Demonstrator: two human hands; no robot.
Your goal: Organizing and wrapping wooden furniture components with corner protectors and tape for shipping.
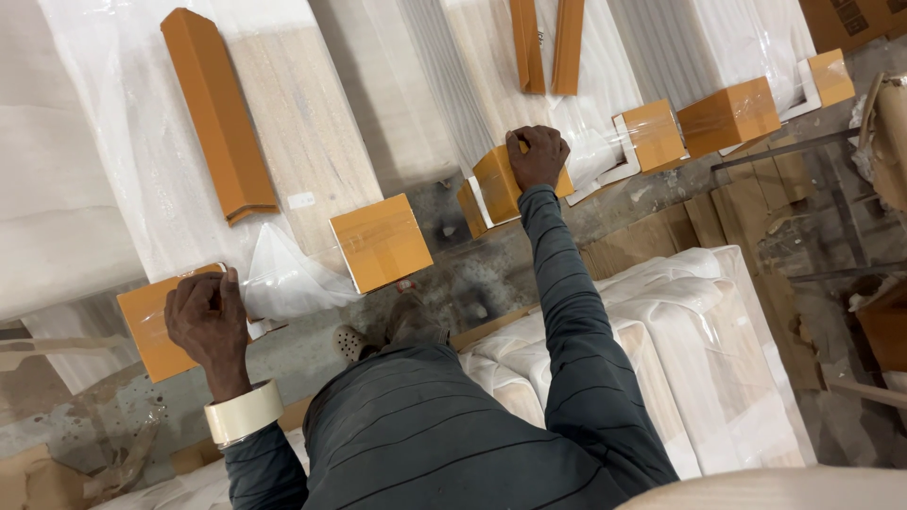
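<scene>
My left hand (208, 321) presses on an orange cardboard corner protector (151, 326) at the lower end of a plastic-wrapped pale wooden panel (302, 142). A roll of clear tape (244, 413) sits around my left wrist. My right hand (537, 156) grips the top of another orange corner protector (499, 184) on the neighbouring wrapped panel. Between the hands, a third orange corner piece (381, 242) caps the first panel's other corner. A long orange edge strip (219, 113) lies on the wrapped panel above my left hand.
More wrapped panels with orange corner caps (727, 115) lean at the upper right. Two orange edge strips (548, 42) lie on a wrapped panel at the top. A stack of wrapped panels (699, 349) lies flat to the right of my body. Concrete floor (472, 274) shows between them; cardboard scraps lie at the lower left.
</scene>
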